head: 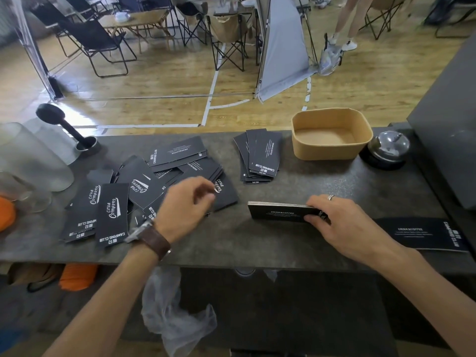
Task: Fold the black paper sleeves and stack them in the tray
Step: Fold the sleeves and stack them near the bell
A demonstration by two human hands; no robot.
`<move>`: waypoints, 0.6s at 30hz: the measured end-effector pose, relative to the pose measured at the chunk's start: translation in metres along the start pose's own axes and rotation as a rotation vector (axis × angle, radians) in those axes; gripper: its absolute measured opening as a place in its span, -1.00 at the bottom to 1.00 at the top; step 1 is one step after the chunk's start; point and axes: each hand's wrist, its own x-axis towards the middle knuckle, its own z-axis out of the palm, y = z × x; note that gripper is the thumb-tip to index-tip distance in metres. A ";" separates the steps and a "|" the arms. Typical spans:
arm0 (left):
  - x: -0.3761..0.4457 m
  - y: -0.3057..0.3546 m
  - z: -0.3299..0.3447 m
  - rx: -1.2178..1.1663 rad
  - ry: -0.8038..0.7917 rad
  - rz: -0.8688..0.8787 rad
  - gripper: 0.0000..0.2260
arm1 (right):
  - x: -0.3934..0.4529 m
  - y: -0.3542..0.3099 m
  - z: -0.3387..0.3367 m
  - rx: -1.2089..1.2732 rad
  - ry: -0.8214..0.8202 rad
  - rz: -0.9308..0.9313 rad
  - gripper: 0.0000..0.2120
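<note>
Centre frame, right hand (334, 217) grips one end of a stack of folded sleeves (279, 212) on edge on the tabletop (257, 243). Left hand (186, 202), fingers loosely curled, hovers over scattered black sleeves (144, 186). Tray (332, 134) upper right.

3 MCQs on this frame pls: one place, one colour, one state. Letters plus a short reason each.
1. Where does the tan tray stand?
A. next to the bell
B. on the floor
C. under the loose sleeves

2. Colour of the watch strap?
A. white
B. brown
C. green

3. What is in the tray?
A. nothing
B. a full stack
C. the bell

Key:
1 A, it sits on the counter left of the service bell.
2 B, a brown band on the left wrist.
3 A, its bare bottom shows; the stack of sleeves is in the right hand.
</note>
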 end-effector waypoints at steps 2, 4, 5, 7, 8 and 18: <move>0.008 -0.021 -0.018 0.128 0.103 -0.126 -0.81 | 0.000 0.000 0.000 0.002 -0.006 0.001 -0.94; 0.016 -0.037 -0.028 0.275 0.051 -0.220 -0.63 | 0.000 -0.001 -0.001 0.000 -0.012 0.002 -0.96; 0.018 -0.040 -0.029 0.348 0.003 -0.237 -0.55 | 0.000 -0.001 -0.002 -0.002 -0.012 0.001 -0.96; 0.019 -0.042 -0.027 0.389 -0.036 -0.229 -0.45 | -0.001 -0.002 -0.002 -0.003 -0.014 0.001 -0.96; 0.019 -0.042 -0.024 0.366 -0.032 -0.213 -0.42 | -0.001 -0.003 -0.003 0.000 -0.016 0.000 -0.96; 0.018 -0.032 -0.024 0.346 0.061 -0.168 -0.52 | -0.001 0.000 0.000 0.009 -0.005 -0.008 -0.90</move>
